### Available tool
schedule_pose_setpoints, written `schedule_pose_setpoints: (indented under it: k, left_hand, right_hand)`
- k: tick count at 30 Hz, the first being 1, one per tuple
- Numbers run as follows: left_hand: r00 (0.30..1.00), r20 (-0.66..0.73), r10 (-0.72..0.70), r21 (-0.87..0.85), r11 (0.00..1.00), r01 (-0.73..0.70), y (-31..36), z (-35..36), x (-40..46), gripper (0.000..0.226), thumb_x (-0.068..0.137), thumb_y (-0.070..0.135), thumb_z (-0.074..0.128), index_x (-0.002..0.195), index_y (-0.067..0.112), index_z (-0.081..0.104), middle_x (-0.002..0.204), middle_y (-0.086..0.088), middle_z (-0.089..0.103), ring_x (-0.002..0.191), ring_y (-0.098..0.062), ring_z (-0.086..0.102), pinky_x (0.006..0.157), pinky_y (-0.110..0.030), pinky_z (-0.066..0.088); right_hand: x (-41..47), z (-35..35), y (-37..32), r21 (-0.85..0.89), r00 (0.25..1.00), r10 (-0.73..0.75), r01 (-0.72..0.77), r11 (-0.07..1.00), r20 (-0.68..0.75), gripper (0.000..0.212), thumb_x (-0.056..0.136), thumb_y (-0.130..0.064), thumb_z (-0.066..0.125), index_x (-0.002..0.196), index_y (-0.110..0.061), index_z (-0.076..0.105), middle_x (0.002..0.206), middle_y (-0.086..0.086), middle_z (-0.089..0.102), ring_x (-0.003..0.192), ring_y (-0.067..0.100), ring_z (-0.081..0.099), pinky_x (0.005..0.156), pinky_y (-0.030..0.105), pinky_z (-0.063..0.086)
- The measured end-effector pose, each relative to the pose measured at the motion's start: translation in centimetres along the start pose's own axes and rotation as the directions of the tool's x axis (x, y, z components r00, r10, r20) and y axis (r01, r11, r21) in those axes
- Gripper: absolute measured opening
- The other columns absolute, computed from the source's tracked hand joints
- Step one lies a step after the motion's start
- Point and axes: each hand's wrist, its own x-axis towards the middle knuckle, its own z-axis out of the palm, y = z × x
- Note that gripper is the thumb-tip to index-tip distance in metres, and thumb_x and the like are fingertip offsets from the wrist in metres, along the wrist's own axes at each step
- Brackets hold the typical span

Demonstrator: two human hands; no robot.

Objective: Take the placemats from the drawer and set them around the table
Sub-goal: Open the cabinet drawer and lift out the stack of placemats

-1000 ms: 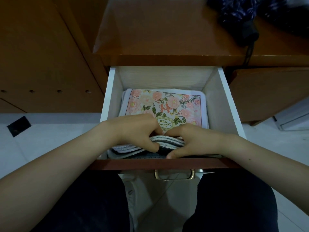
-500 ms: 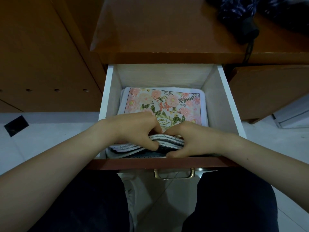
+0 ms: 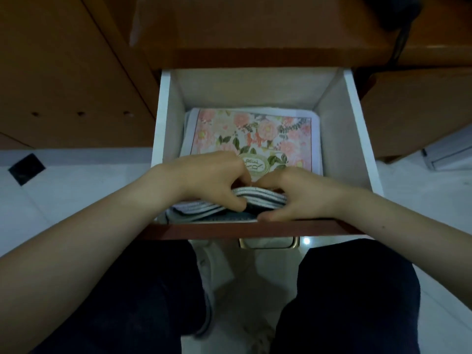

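Placemats (image 3: 255,139) not yet lifted from drawer (image 3: 362,139); near edge at 6 o'clock pinched by left hand (image 3: 212,178) and right hand (image 3: 301,192). Table setting all outstanding.

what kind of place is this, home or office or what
Most likely a home, perhaps a dining or living area. An open drawer in brown wooden furniture holds a stack of floral placemats, which both hands are gripping at its near edge, and the floor is pale tile.
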Motion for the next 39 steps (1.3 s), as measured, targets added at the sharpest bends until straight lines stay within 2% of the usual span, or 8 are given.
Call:
schedule_pose_setpoints:
  k: [6, 12, 16, 22, 26, 32, 35, 39]
  left_hand:
    - [0.998, 0.035, -0.048, -0.048, 0.998, 0.050, 0.6, -0.6, -0.6, 0.011, 0.072, 0.036, 0.061, 0.076, 0.027, 0.066, 0.059, 0.004, 0.062, 0.052, -0.010, 0.055, 0.051, -0.037, 0.047]
    - [0.992, 0.106, -0.065, -0.055, 0.996, 0.071, 1.5, -1.9, -0.4, 0.016, 0.076, 0.026, 0.065, 0.084, 0.012, 0.069, 0.060, -0.003, 0.061, 0.048, -0.013, 0.049, 0.048, -0.031, 0.042]
    - [0.991, 0.117, -0.065, -0.066, 0.995, 0.073, 2.2, -2.3, -0.9, 0.013, 0.077, 0.022, 0.065, 0.087, 0.013, 0.068, 0.061, -0.001, 0.057, 0.053, -0.018, 0.050, 0.051, -0.030, 0.042]
    - [0.992, 0.076, -0.101, -0.078, 0.991, 0.107, 2.8, -1.6, -1.7, 0.012, 0.081, 0.026, 0.063, 0.090, 0.021, 0.057, 0.079, -0.001, 0.056, 0.071, -0.020, 0.053, 0.060, -0.029, 0.038]
    - [0.980, -0.052, -0.192, -0.118, 0.976, 0.185, 2.7, 0.3, -2.2, 0.035, 0.080, 0.032, 0.065, 0.113, 0.020, 0.060, 0.087, 0.001, 0.050, 0.084, -0.016, 0.050, 0.066, -0.025, 0.028]
    - [0.967, -0.049, -0.250, -0.100, 0.964, 0.244, 2.6, 2.2, -2.4, 0.059, 0.079, 0.047, 0.069, 0.125, 0.014, 0.053, 0.109, -0.008, 0.051, 0.101, -0.022, 0.049, 0.080, -0.029, 0.035]
    - [0.978, 0.006, -0.207, 0.021, 0.978, 0.206, 2.8, 1.4, -1.7, 0.051, 0.082, 0.045, 0.065, 0.119, 0.011, 0.055, 0.107, -0.011, 0.055, 0.097, -0.025, 0.052, 0.079, -0.032, 0.040]
    - [0.979, 0.160, -0.129, 0.149, 0.983, 0.105, 3.7, -0.4, -1.0, 0.028, 0.086, 0.033, 0.056, 0.097, 0.008, 0.061, 0.086, -0.008, 0.063, 0.070, -0.022, 0.056, 0.061, -0.033, 0.049]
  right_hand:
    - [-0.1, -0.4, -0.9, 0.048, 0.997, 0.061, -0.063, 0.997, 0.049, 0.039, 0.078, -0.040, 0.073, 0.112, -0.023, 0.065, 0.096, -0.004, 0.068, 0.081, 0.008, 0.058, 0.071, 0.028, 0.046]
    - [-0.7, -1.1, -1.8, 0.065, 0.989, 0.108, -0.115, 0.991, 0.103, 0.041, 0.082, -0.033, 0.072, 0.119, -0.017, 0.063, 0.104, 0.003, 0.065, 0.089, 0.017, 0.061, 0.077, 0.032, 0.047]
    - [-0.6, -1.6, -2.5, 0.033, 0.987, 0.120, -0.124, 0.992, 0.110, 0.041, 0.084, -0.030, 0.069, 0.122, -0.015, 0.061, 0.107, 0.004, 0.065, 0.092, 0.019, 0.061, 0.077, 0.027, 0.044]
    - [-0.6, -1.3, -2.7, -0.016, 0.981, 0.131, -0.130, 0.991, 0.141, 0.041, 0.084, -0.033, 0.066, 0.120, -0.017, 0.060, 0.108, 0.005, 0.064, 0.090, 0.023, 0.061, 0.077, 0.038, 0.050]
    - [-0.6, -1.0, -2.8, -0.071, 0.984, 0.112, -0.104, 0.992, 0.137, 0.036, 0.084, -0.033, 0.065, 0.115, -0.014, 0.063, 0.105, 0.008, 0.064, 0.087, 0.025, 0.061, 0.073, 0.042, 0.050]
    - [-0.5, -0.6, -2.6, -0.095, 0.982, 0.123, -0.110, 0.989, 0.142, 0.035, 0.083, -0.033, 0.067, 0.112, -0.012, 0.065, 0.101, 0.011, 0.065, 0.086, 0.028, 0.062, 0.073, 0.040, 0.051]
    - [-0.5, -0.7, -2.7, -0.098, 0.980, 0.135, -0.122, 0.988, 0.144, 0.033, 0.083, -0.032, 0.067, 0.109, -0.011, 0.065, 0.100, 0.012, 0.065, 0.086, 0.027, 0.061, 0.073, 0.039, 0.050]
    - [-0.6, -0.9, -3.0, -0.099, 0.977, 0.173, -0.161, 0.982, 0.129, 0.033, 0.084, -0.035, 0.067, 0.104, -0.009, 0.064, 0.098, 0.012, 0.063, 0.085, 0.029, 0.060, 0.073, 0.037, 0.048]
